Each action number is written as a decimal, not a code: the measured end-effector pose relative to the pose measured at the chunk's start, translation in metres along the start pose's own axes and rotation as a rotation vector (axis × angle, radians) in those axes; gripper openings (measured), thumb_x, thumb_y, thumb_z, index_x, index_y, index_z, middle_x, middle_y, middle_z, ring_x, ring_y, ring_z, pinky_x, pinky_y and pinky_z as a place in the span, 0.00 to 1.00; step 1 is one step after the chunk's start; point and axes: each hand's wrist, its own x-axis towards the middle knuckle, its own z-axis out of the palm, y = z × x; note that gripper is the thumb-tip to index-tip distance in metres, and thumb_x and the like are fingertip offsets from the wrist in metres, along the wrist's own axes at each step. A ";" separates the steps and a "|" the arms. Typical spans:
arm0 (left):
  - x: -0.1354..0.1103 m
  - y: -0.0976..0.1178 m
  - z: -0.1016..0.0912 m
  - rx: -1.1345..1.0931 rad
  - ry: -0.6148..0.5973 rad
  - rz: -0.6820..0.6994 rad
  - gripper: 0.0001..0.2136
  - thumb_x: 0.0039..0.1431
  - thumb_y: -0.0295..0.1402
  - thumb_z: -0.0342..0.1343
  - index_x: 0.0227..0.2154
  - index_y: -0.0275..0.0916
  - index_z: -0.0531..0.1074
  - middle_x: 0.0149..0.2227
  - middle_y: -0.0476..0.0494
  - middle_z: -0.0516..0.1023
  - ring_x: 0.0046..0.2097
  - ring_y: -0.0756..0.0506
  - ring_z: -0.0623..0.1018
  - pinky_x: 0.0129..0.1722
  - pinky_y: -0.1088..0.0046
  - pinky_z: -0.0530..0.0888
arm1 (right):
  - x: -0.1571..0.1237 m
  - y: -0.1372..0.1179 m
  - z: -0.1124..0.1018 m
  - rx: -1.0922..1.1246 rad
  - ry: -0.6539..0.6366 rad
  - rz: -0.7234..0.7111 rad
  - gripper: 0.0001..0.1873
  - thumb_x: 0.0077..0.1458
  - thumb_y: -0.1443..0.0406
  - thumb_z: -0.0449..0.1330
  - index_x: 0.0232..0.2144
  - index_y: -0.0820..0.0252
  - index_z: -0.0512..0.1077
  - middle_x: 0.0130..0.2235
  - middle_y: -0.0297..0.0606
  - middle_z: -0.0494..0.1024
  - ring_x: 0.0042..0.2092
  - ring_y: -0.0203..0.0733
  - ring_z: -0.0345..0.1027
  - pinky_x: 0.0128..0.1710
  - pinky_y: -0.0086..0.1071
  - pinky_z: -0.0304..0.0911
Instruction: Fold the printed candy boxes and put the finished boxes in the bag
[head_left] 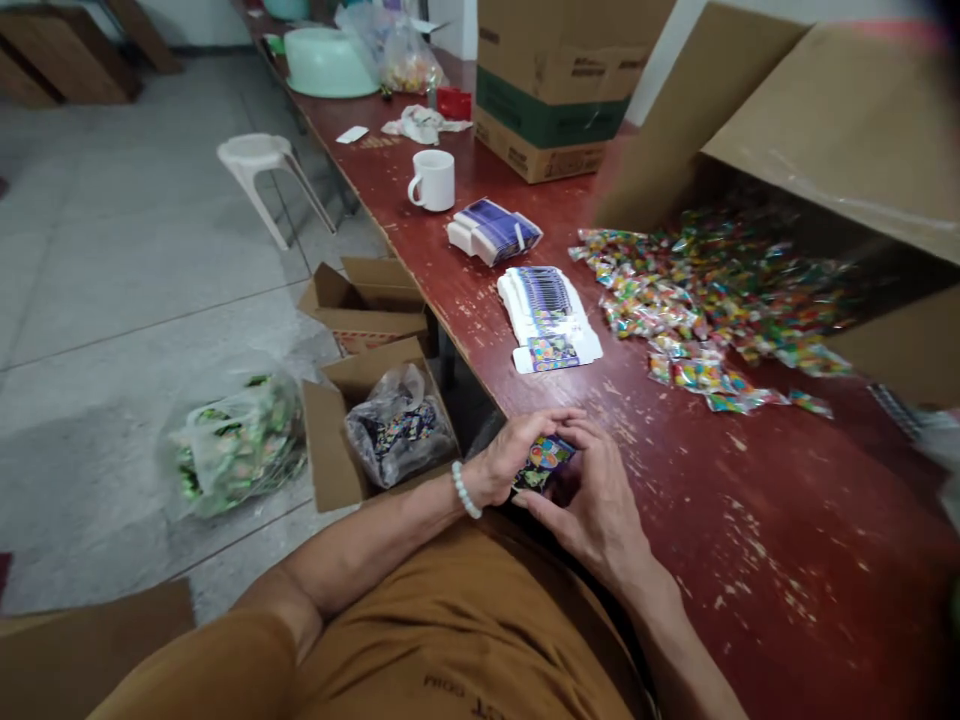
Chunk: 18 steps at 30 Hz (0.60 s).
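Note:
Close to my body, at the table's near edge, a small dark printed box (546, 460) with a colourful picture is held between both hands. My left hand (511, 455), with a pale bead bracelet (466, 490) at the wrist, grips its left side. On the other side, my right hand (596, 490) closes round it with the thumb at the lower edge. Just beyond lies a fanned stack of flat printed cartons (551, 315). Behind that is a bundle of purple-and-white cartons (495, 230). To the right, many small clear packets of colourful candies (675, 300) spill from a tipped cardboard box (840, 130).
A white mug (433, 181), a large cardboard box (562, 90) and a pale green basin (330, 62) stand further along the red table (720, 560). On the floor are a plastic stool (259, 155), open cartons (330, 440) and a bag of green packets (240, 440).

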 end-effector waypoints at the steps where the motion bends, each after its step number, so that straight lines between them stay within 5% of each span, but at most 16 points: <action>1: -0.001 0.006 -0.005 0.004 -0.003 -0.008 0.21 0.53 0.34 0.53 0.49 0.33 0.76 0.34 0.43 0.81 0.30 0.47 0.78 0.29 0.74 0.72 | 0.001 -0.002 0.002 -0.007 -0.012 -0.028 0.43 0.46 0.53 0.71 0.60 0.56 0.59 0.58 0.54 0.66 0.59 0.61 0.62 0.53 0.55 0.64; 4: -0.008 0.033 -0.036 0.077 0.035 -0.012 0.25 0.56 0.38 0.50 0.55 0.35 0.70 0.24 0.48 0.77 0.18 0.48 0.73 0.20 0.74 0.67 | 0.003 0.000 0.004 0.066 -0.069 0.002 0.46 0.49 0.51 0.69 0.64 0.54 0.54 0.62 0.53 0.60 0.62 0.59 0.59 0.56 0.55 0.63; 7: -0.022 0.064 -0.081 0.241 0.288 0.170 0.19 0.53 0.37 0.52 0.46 0.32 0.73 0.23 0.47 0.76 0.18 0.47 0.74 0.18 0.74 0.68 | 0.002 0.011 0.001 0.157 -0.020 0.177 0.37 0.55 0.53 0.66 0.62 0.53 0.59 0.58 0.50 0.65 0.52 0.51 0.68 0.51 0.50 0.69; 10: -0.036 0.085 -0.120 0.274 0.416 0.209 0.18 0.51 0.38 0.49 0.42 0.34 0.71 0.21 0.48 0.75 0.16 0.45 0.73 0.16 0.72 0.67 | 0.002 0.018 -0.001 0.221 0.007 0.305 0.34 0.55 0.55 0.66 0.61 0.53 0.60 0.54 0.47 0.69 0.44 0.44 0.72 0.48 0.46 0.70; 14: -0.042 0.087 -0.151 0.537 0.645 0.284 0.23 0.52 0.39 0.41 0.47 0.35 0.69 0.23 0.48 0.75 0.18 0.45 0.74 0.19 0.70 0.70 | 0.008 0.011 0.003 0.310 -0.038 0.300 0.33 0.55 0.58 0.66 0.60 0.53 0.61 0.49 0.45 0.73 0.42 0.43 0.73 0.48 0.45 0.70; 18: -0.034 0.066 -0.186 0.833 0.866 0.245 0.24 0.51 0.38 0.44 0.48 0.34 0.72 0.29 0.43 0.79 0.29 0.43 0.79 0.32 0.68 0.75 | 0.009 0.005 0.008 0.368 -0.054 0.290 0.29 0.56 0.59 0.64 0.58 0.54 0.63 0.46 0.43 0.75 0.41 0.43 0.74 0.45 0.44 0.71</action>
